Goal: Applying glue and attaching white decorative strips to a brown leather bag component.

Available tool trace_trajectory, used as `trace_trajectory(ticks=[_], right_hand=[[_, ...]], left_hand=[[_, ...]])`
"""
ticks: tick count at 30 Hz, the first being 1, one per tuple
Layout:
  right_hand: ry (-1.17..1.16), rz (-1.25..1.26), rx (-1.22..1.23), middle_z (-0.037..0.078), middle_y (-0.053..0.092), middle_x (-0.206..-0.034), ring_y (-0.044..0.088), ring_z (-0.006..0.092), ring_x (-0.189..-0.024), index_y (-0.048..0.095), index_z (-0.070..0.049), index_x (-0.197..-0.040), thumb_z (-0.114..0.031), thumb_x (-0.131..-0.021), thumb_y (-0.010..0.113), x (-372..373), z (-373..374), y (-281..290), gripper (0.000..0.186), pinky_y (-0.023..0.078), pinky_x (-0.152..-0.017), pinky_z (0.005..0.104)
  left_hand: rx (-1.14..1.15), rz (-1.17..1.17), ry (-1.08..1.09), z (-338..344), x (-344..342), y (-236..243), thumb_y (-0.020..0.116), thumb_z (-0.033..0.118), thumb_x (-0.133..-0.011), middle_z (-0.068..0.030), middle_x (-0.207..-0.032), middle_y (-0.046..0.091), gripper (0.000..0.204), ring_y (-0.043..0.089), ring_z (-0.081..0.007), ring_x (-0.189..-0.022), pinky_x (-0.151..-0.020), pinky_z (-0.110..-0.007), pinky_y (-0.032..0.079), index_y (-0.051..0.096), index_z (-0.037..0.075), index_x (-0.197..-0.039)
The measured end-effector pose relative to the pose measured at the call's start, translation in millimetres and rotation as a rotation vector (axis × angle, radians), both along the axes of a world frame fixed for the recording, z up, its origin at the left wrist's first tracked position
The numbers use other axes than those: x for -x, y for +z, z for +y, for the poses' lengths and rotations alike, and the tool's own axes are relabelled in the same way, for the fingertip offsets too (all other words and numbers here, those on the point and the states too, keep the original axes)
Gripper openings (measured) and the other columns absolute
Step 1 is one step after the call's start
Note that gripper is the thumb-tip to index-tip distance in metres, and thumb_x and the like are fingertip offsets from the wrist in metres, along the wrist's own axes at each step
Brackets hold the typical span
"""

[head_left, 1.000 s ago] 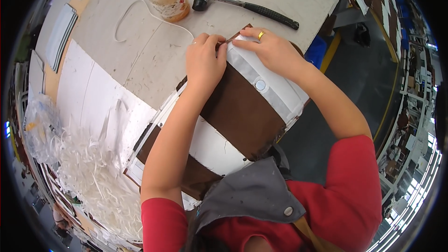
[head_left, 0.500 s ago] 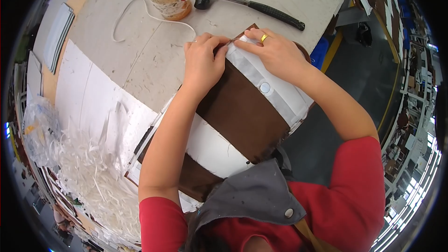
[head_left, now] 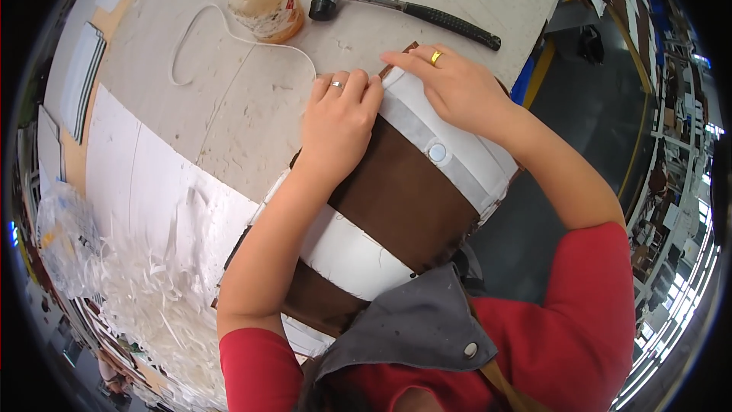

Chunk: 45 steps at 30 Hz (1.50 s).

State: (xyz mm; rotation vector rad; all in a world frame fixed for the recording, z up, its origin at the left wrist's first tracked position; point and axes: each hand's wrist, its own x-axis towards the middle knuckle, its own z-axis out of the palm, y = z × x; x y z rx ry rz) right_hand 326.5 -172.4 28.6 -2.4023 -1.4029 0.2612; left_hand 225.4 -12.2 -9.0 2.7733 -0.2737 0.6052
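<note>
A brown and white leather-like panel lies at an angle, with a round metal snap on its white band. My left hand is closed at the panel's far left edge, fingers curled over it; the fingertips are partly hidden. From beside those fingers a thin white cord runs out in a loop across the table. My right hand rests on the panel's far corner, fingers stretched along the brown edge and pressing on it.
A stained glue bottle stands beyond my left hand. Right of it lies a mallet with a black handle. White shredded strips and a clear plastic bag are heaped at the left. The table's right edge drops to a dark floor.
My left hand has shifted slightly right and down, its fingers now curled over the edge. My right hand's fingers have straightened along the corner, apart from the left fingertips.
</note>
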Motion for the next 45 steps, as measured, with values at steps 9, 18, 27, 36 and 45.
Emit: trace_trajectory(ticks=[9,18,27,36,45], right_hand=[[0.137,-0.301,-0.012,0.006,0.058,-0.105,0.055,0.0238,-0.100,0.057,-0.004,-0.099,0.002,-0.072,0.051,-9.1,0.2,-4.2,0.028,0.046,-0.080,0.0333],[0.009,0.182,-0.264,0.009,0.061,-0.100,0.057,0.0293,-0.091,0.047,-0.006,-0.108,0.005,-0.078,0.043,9.6,-0.6,-14.0,0.032,0.048,-0.074,0.0373],[0.109,-0.087,-0.180,0.008,0.058,-0.099,0.056,0.0272,-0.091,0.058,-0.002,-0.098,0.007,-0.072,0.049,10.4,6.3,-12.8,0.029,0.046,-0.078,0.0358],[0.022,0.116,-0.356,0.011,0.059,-0.101,0.057,0.0277,-0.094,0.055,-0.003,-0.104,0.001,-0.077,0.052,16.6,7.6,-19.4,0.028,0.047,-0.079,0.0355],[0.128,-0.005,-0.230,0.008,0.059,-0.107,0.057,0.0259,-0.097,0.055,-0.009,-0.111,-0.001,-0.078,0.052,11.5,7.4,-14.8,0.034,0.049,-0.080,0.0349]], left_hand=[[-0.153,-0.007,0.090,-10.2,2.4,3.8,0.055,0.007,-0.070,-0.0043,-0.078,0.050,0.018,0.049,-0.0188,-0.069,-0.066,-0.031,0.039,0.056,0.004,-0.088],[0.007,0.016,0.142,-9.3,8.4,-2.4,0.056,0.003,-0.073,-0.0035,-0.084,0.052,0.022,0.050,-0.0197,-0.077,-0.067,-0.032,0.037,0.059,0.007,-0.095],[0.027,0.000,0.123,-11.3,6.9,-3.0,0.055,0.005,-0.069,-0.0058,-0.082,0.049,0.018,0.049,-0.0216,-0.078,-0.068,-0.033,0.038,0.055,0.005,-0.087],[0.257,0.067,0.155,-5.9,7.7,-0.6,0.053,-0.002,-0.077,-0.0103,-0.089,0.053,0.017,0.053,-0.0272,-0.082,-0.069,-0.036,0.044,0.056,0.004,-0.093],[0.672,0.327,0.297,6.7,21.4,12.6,0.060,0.006,-0.076,-0.0127,-0.081,0.059,0.012,0.056,-0.0292,-0.077,-0.068,-0.038,0.044,0.059,0.001,-0.086]])
